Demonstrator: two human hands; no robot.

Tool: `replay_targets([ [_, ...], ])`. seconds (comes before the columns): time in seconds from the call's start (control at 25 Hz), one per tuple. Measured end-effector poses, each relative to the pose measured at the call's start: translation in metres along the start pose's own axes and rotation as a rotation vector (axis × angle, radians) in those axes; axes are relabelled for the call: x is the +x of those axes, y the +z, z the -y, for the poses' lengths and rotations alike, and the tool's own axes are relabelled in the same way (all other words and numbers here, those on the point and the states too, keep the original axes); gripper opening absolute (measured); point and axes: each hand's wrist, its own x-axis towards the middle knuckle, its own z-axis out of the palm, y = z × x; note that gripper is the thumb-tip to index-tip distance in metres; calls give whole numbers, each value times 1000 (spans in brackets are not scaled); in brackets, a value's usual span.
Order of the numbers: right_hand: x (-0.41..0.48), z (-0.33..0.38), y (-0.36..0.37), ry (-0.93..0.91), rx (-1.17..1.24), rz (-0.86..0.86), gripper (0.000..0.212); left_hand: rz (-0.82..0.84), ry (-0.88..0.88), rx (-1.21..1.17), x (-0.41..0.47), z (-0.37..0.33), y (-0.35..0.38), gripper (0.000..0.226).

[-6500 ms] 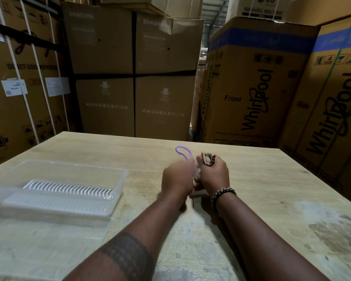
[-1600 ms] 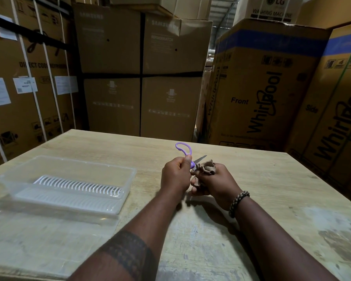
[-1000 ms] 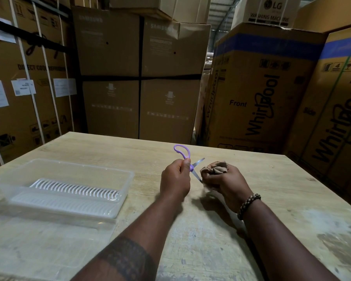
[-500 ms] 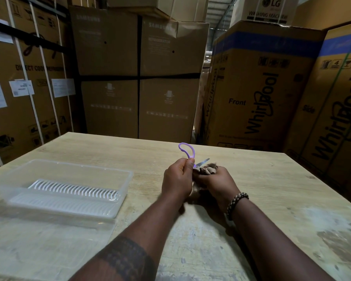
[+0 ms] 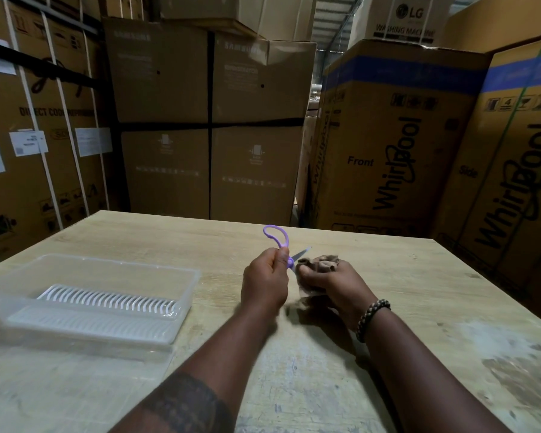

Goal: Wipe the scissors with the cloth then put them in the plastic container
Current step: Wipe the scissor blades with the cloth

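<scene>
My left hand [image 5: 264, 281] grips the purple-handled scissors [image 5: 277, 237] by one handle, above the middle of the wooden table [image 5: 419, 307]. One purple loop sticks up over my fist and a metal blade tip points right. My right hand [image 5: 334, 289] holds a bunched brown cloth [image 5: 320, 264] against the blades, just right of my left hand. The lower blade is hidden by the cloth. The clear plastic container [image 5: 188, 273], with a ribbed white insert, sits on the table to the left, a hand's width from my left hand.
Tall cardboard appliance boxes [image 5: 388, 135] stand close behind the table's far edge and along the left side. The table's right front carries grey worn patches [image 5: 519, 364].
My right hand with the cloth slid away from the blades and back onto them. Now a blade tip pokes out past the cloth; my left hand has stayed in place.
</scene>
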Motion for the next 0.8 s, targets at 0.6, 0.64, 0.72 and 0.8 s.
replay_targets([
  [0.6,4,-4,7,-5,-41,-5,21,21,54,44,-1,2,2,41],
  [0.64,5,-7,10,-14,-59,11,23,43,62,54,-1,1,3,41],
  [0.72,8,-12,14,-25,-90,-22,23,52,72,36,1,3,2,41],
  [0.8,11,-12,14,-14,-102,-54,25,45,79,16,2,3,2,42],
])
